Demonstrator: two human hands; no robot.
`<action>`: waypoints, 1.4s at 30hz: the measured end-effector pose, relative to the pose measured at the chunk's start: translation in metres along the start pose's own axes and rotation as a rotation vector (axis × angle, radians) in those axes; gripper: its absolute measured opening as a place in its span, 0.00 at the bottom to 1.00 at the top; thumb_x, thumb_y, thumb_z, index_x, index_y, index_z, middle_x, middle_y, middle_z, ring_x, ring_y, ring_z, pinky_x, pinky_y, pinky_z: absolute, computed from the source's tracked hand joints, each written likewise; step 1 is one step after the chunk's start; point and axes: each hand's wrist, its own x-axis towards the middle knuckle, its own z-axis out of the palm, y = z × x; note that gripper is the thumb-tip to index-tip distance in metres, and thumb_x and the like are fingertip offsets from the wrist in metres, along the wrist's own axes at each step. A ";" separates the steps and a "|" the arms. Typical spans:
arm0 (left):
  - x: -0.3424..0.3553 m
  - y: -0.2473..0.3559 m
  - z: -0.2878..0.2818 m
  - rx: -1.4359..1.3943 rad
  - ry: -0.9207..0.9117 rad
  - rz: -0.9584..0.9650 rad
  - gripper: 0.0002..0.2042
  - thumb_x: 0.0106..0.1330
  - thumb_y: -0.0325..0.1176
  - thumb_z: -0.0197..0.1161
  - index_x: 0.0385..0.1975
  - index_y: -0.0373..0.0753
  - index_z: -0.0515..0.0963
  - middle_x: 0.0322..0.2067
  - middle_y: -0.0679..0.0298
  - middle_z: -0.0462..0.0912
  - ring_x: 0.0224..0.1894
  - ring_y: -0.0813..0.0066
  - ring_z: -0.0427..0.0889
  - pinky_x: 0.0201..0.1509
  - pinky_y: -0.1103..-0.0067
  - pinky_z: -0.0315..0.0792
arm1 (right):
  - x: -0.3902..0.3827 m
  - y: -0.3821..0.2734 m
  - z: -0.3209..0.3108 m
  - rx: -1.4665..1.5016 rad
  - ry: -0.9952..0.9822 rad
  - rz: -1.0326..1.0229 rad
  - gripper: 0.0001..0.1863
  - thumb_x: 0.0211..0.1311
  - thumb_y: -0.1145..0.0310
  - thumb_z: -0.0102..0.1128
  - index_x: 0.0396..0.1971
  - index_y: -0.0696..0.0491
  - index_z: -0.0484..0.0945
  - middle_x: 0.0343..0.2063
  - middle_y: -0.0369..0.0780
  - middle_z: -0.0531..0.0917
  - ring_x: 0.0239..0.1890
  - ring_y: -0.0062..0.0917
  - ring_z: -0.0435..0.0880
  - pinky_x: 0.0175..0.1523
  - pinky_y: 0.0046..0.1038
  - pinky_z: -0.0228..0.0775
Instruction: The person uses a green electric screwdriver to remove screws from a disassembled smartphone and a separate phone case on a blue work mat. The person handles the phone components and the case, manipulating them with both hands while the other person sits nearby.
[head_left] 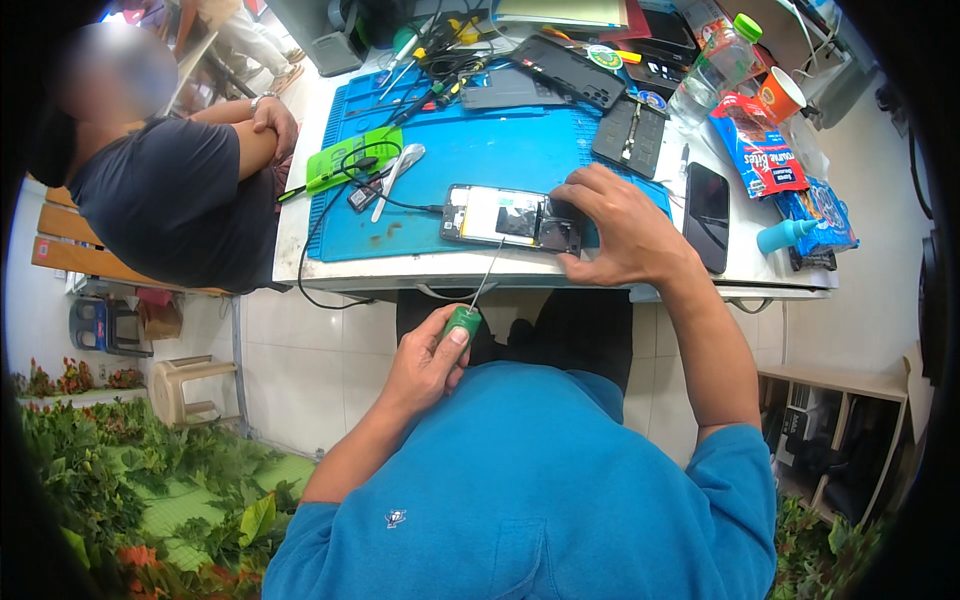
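An opened phone [482, 217] lies on the blue work mat [385, 230], its white battery and dark inner parts showing. A black cable runs into its left end. My right hand [625, 228] grips the phone's right end, with the thumb at the near edge and the fingers over the far side. Below the table edge, my left hand [432, 358] is closed round the green handle of a screwdriver [463, 321]. The thin metal shaft slants up to the phone's near edge, beside the battery. Whether the tip touches the phone I cannot tell.
A black phone [707, 215] and a small blue bottle [786, 236] sit at the right, near snack packets [758, 148] and a water bottle [715, 70]. Tools, cables and a phone back [568, 72] crowd the far side. Another person [185, 190] sits at the left.
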 end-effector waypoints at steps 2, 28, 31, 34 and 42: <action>0.000 -0.001 0.000 0.022 -0.008 0.000 0.24 0.91 0.49 0.60 0.73 0.37 0.78 0.32 0.64 0.81 0.24 0.81 0.76 0.26 0.79 0.71 | 0.000 0.000 0.000 0.005 -0.001 0.002 0.36 0.51 0.55 0.80 0.57 0.64 0.87 0.50 0.50 0.87 0.58 0.46 0.86 0.68 0.44 0.83; 0.001 -0.001 0.004 0.008 -0.037 0.012 0.24 0.91 0.49 0.61 0.74 0.38 0.78 0.33 0.64 0.81 0.24 0.81 0.75 0.27 0.79 0.70 | -0.002 0.002 0.002 0.017 0.018 -0.013 0.37 0.51 0.55 0.80 0.58 0.64 0.87 0.50 0.51 0.87 0.58 0.47 0.86 0.67 0.45 0.83; 0.000 -0.003 0.003 -0.013 -0.018 0.014 0.24 0.91 0.49 0.61 0.74 0.38 0.78 0.33 0.64 0.81 0.24 0.81 0.75 0.27 0.79 0.70 | -0.002 0.000 0.000 0.027 -0.017 0.022 0.37 0.50 0.57 0.82 0.59 0.63 0.87 0.53 0.52 0.87 0.60 0.51 0.86 0.70 0.46 0.82; -0.001 -0.001 0.003 0.001 -0.030 0.007 0.24 0.91 0.49 0.61 0.74 0.37 0.78 0.33 0.64 0.81 0.24 0.82 0.75 0.27 0.79 0.71 | -0.002 0.000 0.001 0.024 -0.017 0.030 0.37 0.50 0.57 0.82 0.59 0.63 0.87 0.53 0.52 0.87 0.60 0.51 0.87 0.70 0.46 0.82; 0.000 0.001 0.004 0.010 -0.022 0.006 0.24 0.91 0.48 0.61 0.74 0.37 0.78 0.33 0.64 0.81 0.24 0.82 0.75 0.26 0.80 0.70 | -0.002 0.003 0.002 0.015 0.025 -0.013 0.36 0.51 0.55 0.80 0.56 0.65 0.88 0.49 0.50 0.87 0.58 0.47 0.86 0.65 0.45 0.84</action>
